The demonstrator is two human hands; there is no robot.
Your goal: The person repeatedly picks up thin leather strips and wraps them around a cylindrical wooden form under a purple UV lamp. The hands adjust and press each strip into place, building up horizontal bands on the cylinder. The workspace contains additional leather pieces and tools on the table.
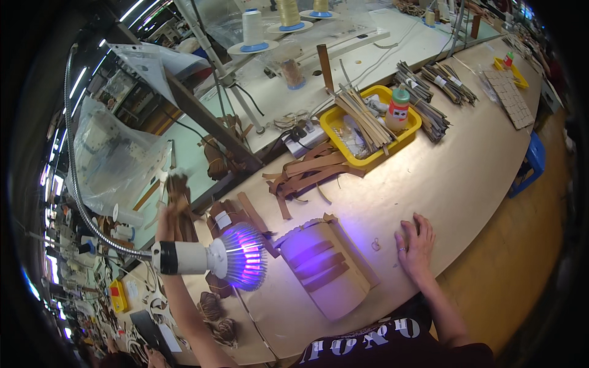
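Observation:
My left hand [176, 199] reaches out at the far left, beside dark brown strips [186, 227]. Motion smears its fingers, so whether it holds anything is unclear. Flat on the table, fingers stretched out, rests my right hand [418, 246], a ring on one finger and nothing in its grasp. Between my arms lies a tan board [338, 295] with several short brown strips [319, 265] across it under violet light. A tied bundle of brown strips [222, 218] with a white label lies near my left hand, partly behind the lamp.
A lamp with a ribbed bulb [248, 257] hangs on a bendable neck over the left side. Loose brown strips [313, 172] lie beyond the board. A yellow tray [368, 161] holds thin strips and a green-capped bottle [397, 110]. Dark strip bundles [451, 83] and thread spools [253, 30] stand farther back.

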